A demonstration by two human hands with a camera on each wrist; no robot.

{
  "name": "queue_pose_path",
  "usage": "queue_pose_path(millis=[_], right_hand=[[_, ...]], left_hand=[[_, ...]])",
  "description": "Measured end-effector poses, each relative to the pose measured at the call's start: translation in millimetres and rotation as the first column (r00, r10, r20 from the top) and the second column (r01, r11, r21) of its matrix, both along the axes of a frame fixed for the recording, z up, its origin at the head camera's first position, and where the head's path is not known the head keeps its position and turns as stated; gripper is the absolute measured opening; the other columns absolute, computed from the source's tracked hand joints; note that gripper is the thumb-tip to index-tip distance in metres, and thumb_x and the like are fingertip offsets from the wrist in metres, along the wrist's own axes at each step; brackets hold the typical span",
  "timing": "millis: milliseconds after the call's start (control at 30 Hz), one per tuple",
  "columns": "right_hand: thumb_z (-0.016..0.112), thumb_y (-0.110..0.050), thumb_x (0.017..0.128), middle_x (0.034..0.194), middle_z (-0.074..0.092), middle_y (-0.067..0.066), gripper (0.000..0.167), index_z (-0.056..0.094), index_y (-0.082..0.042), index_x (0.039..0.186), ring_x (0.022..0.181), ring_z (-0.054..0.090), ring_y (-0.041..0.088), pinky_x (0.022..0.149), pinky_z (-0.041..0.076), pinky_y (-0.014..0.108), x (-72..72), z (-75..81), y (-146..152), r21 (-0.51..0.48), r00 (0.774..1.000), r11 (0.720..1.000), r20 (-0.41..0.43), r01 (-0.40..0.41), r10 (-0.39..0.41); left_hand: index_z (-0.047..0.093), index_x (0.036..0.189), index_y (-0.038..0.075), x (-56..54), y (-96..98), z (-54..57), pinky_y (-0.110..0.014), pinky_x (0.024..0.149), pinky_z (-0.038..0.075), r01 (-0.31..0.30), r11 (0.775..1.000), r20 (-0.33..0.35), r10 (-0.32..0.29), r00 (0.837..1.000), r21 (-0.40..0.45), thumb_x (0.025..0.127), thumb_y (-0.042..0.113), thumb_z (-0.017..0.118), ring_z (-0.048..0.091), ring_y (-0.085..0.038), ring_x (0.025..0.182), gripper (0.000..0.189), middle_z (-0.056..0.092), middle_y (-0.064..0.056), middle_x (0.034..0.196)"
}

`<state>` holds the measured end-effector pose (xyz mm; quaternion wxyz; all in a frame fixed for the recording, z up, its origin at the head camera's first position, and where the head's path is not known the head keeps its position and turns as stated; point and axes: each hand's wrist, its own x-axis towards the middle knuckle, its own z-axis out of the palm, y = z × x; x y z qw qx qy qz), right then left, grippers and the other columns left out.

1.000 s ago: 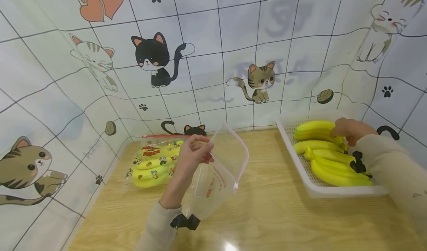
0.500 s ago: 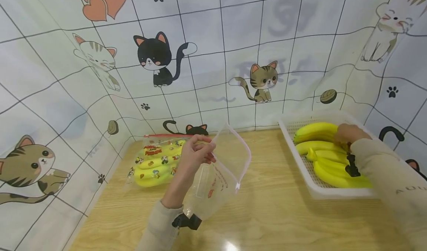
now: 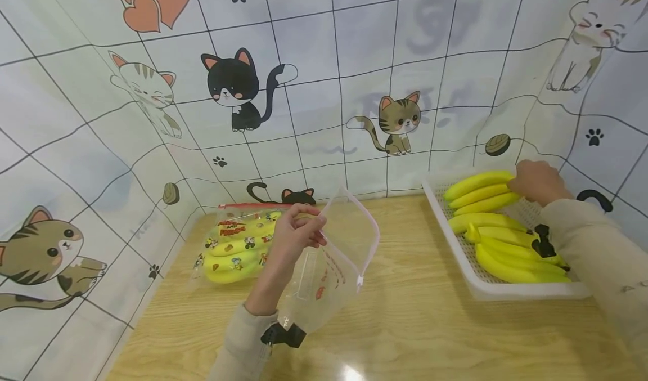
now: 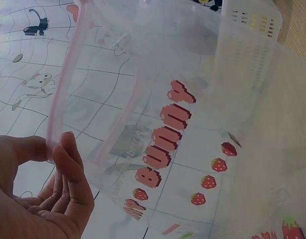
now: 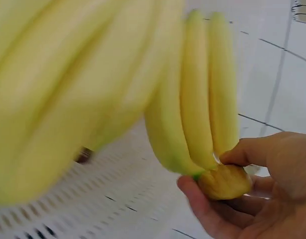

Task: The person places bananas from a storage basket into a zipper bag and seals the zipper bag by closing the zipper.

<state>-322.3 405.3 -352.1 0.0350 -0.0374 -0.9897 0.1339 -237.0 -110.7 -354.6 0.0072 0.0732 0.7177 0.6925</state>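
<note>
My left hand (image 3: 297, 232) pinches the rim of a clear zip bag (image 3: 324, 299), whose mouth gapes toward the right. In the left wrist view, thumb and forefinger hold its pink zip strip, and red lettering and strawberries show on the plastic (image 4: 208, 149). Over at the white basket (image 3: 531, 292), my right hand (image 3: 540, 181) grips a bunch of bananas (image 3: 478, 192) by the stem end. The right wrist view shows the thumb and fingers around the brown stem of that bunch (image 5: 197, 99). More bananas (image 3: 511, 257) lie in the basket's front part.
A second zip bag (image 3: 238, 251) with a red zip and cartoon print, holding bananas, lies on the wooden table (image 3: 420, 336) behind my left forearm. A cat-patterned wall covering (image 3: 314, 105) closes off the back and both sides.
The right hand has lifted and turned the rear banana bunch, so three bananas now show fanned at the basket's back. The left hand and its bag stay almost still.
</note>
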Motion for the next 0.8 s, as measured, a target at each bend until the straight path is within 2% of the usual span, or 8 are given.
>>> queue_pose_path(millis=[133, 233, 333, 500, 667, 800], right_hand=[[0.059, -0.014, 0.092, 0.059, 0.044, 0.009, 0.028, 0.05, 0.003, 0.072, 0.054, 0.042, 0.023, 0.049, 0.037, 0.034, -0.8, 21.4, -7, 0.062, 0.984, 0.998, -0.18, 0.023, -0.012], [0.061, -0.015, 0.092, 0.058, 0.049, 0.011, 0.03, 0.054, 0.005, 0.071, 0.052, 0.042, 0.023, 0.047, 0.036, 0.034, 0.1, 42.4, -15, 0.065, 0.966, 0.997, -0.258, 0.033, -0.015], [0.06, -0.017, 0.092, 0.064, 0.058, 0.018, 0.031, 0.063, 0.011, 0.08, 0.054, 0.046, 0.026, 0.05, 0.036, 0.035, 2.2, 63.5, -27, 0.065, 0.954, 0.998, -0.301, 0.026, -0.006], [0.055, -0.018, 0.094, 0.087, 0.068, 0.031, 0.041, 0.067, 0.018, 0.108, 0.062, 0.054, 0.031, 0.053, 0.04, 0.037, 9.0, 92.2, -53, 0.062, 0.943, 0.998, -0.332, -0.017, 0.036], [0.054, -0.018, 0.094, 0.094, 0.068, 0.033, 0.042, 0.067, 0.016, 0.116, 0.062, 0.056, 0.029, 0.051, 0.042, 0.035, 23.5, 112.1, -89, 0.064, 0.925, 0.995, -0.367, -0.081, 0.099], [0.057, -0.017, 0.094, 0.095, 0.07, 0.031, 0.038, 0.07, 0.014, 0.113, 0.062, 0.055, 0.028, 0.053, 0.039, 0.034, 40.6, 125.7, -119, 0.103, 0.881, 0.982, -0.434, -0.159, 0.188]], left_hand=[[0.062, 0.118, 0.008, 0.8, 0.1, 0.2, -0.032, 0.067, 0.059, 0.002, 1.0, 0.004, -0.002, 1.0, 0.007, 0.097, 0.014, 0.071, 0.068, -0.017, 0.062, 0.023, 0.07, -0.008, 0.078], [0.062, 0.118, 0.008, 1.4, -0.3, 0.6, -0.031, 0.066, 0.058, 0.008, 1.0, 0.006, -0.008, 1.0, 0.012, 0.097, 0.014, 0.071, 0.067, -0.016, 0.062, 0.024, 0.07, -0.006, 0.078], [0.062, 0.118, 0.008, 1.4, -0.7, 1.5, -0.031, 0.066, 0.058, 0.011, 1.0, 0.003, -0.011, 1.0, 0.008, 0.097, 0.014, 0.07, 0.067, -0.016, 0.063, 0.024, 0.07, -0.003, 0.077], [0.061, 0.119, 0.008, -0.4, -1.0, 0.9, -0.031, 0.066, 0.058, 0.013, 1.0, 0.001, -0.013, 1.0, -0.003, 0.097, 0.015, 0.07, 0.068, -0.018, 0.063, 0.025, 0.07, -0.002, 0.077], [0.061, 0.119, 0.008, -2.0, -0.9, -1.7, -0.031, 0.066, 0.058, 0.018, 1.0, 0.012, -0.018, 1.0, 0.002, 0.097, 0.015, 0.07, 0.068, -0.018, 0.062, 0.025, 0.07, -0.003, 0.075], [0.061, 0.119, 0.008, -1.5, -0.7, -1.9, -0.03, 0.065, 0.058, 0.02, 1.0, 0.006, -0.02, 1.0, 0.008, 0.097, 0.014, 0.07, 0.067, -0.017, 0.062, 0.024, 0.069, 0.0, 0.073]])
